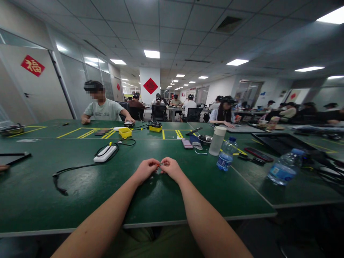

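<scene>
Orange-and-silver, our tiny piece (pixel 160 165) sits pinched by left hand (pixel 146 171) and right hand (pixel 172 169), and any slackness might drop it!

The counter (pixel 94 204) is green with yellow lines (pixel 163 134). On it are a white block (pixel 105 154), a bowl (pixel 205 139) and three bottles (pixel 227 154).

tiny red-and-silver object (pixel 160 164) too small to identify, black-edged flat item (pixel 26 156) cut off by left edge
</scene>
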A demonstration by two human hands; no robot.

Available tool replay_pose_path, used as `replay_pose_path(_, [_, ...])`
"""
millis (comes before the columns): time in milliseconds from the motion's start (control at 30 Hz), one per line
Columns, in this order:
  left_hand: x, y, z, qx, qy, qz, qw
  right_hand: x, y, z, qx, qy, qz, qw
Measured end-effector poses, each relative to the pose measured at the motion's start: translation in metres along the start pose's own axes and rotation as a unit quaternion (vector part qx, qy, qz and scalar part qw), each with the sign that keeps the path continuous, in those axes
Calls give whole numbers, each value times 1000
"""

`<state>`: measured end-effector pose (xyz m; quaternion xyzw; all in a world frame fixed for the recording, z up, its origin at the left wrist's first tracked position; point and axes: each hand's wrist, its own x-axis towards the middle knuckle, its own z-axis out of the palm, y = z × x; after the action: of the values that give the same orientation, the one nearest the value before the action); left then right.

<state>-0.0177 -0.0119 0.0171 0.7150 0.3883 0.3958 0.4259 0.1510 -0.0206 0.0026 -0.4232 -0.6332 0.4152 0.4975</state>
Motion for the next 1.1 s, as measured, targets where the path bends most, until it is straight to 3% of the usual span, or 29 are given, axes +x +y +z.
replay_pose_path(300, [1,-4,0,-28,5,-1,1000,-1,-2,-1,-40,5,-6,999])
replay_pose_path(733, [1,1,-1,64,20,2,998,1,3,-1,-71,5,-1,997])
replay_pose_path(1100, [-1,6,-1,64,18,-1,998,0,2,-2,-78,0,1,997])
